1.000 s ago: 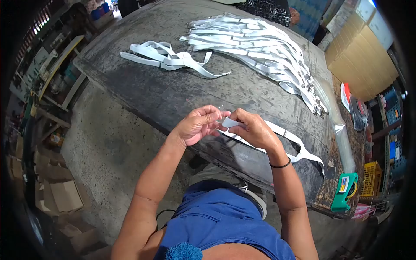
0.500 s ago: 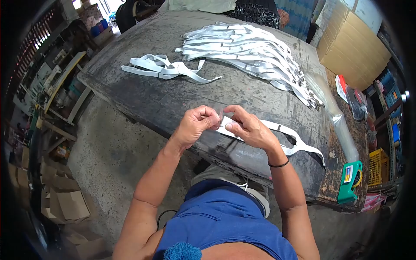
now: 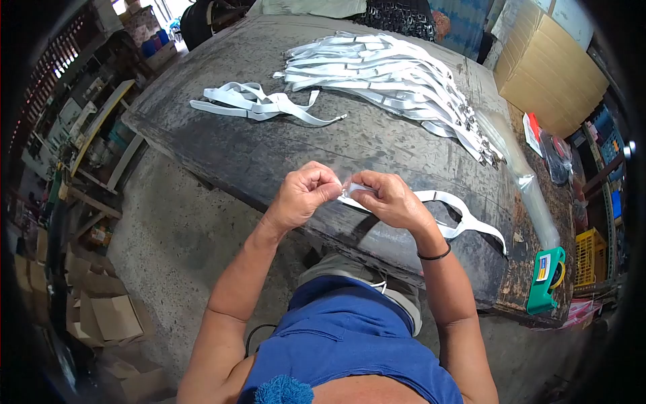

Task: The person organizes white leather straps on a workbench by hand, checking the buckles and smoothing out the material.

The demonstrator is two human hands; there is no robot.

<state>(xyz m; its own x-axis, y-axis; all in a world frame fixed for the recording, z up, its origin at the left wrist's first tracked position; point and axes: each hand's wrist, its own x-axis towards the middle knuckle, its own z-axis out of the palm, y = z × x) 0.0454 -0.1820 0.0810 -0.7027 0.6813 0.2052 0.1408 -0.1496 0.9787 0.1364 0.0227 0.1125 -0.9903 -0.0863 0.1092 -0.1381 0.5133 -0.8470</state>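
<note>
white woven straps (image 3: 404, 81), matt (scuffed) worktop (image 3: 269, 145)

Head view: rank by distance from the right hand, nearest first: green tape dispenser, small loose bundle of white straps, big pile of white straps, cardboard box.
From the right hand:
1. green tape dispenser, table edge, lower right.
2. small loose bundle of white straps, upper left on the table; close to the dispenser's distance.
3. big pile of white straps, far side.
4. cardboard box, top right.

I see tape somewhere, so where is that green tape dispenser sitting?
The green tape dispenser sits at the table's near right corner, just past the person's right forearm and below a yellow crate.
</note>
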